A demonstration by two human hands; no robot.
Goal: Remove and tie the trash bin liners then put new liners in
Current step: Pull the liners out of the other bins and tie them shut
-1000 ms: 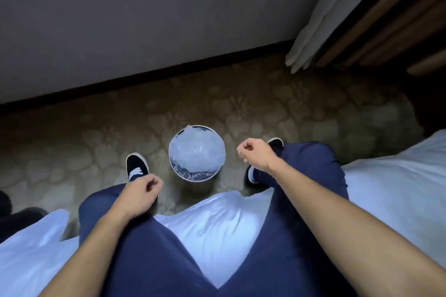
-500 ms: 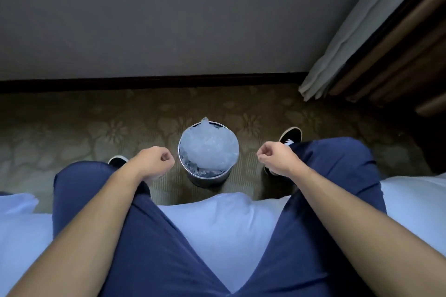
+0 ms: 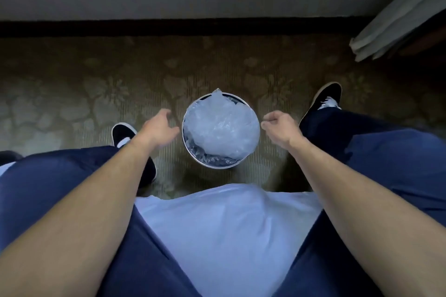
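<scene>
A small round metal trash bin stands on the carpet between my feet. A crumpled clear plastic liner fills its mouth and bulges above the rim. My left hand hovers just left of the bin, fingers spread and relaxed, holding nothing. My right hand hovers just right of the bin with its fingers loosely curled and empty. Neither hand touches the bin or the liner.
I sit on a white bed edge with my knees apart and a black shoe on each side. Patterned carpet runs to a dark baseboard and grey wall. A curtain hangs at the upper right.
Both hands have moved forward off my knees to either side of the bin. My left hand has gone from a fist to spread fingers. The view has tilted down over the bin.
</scene>
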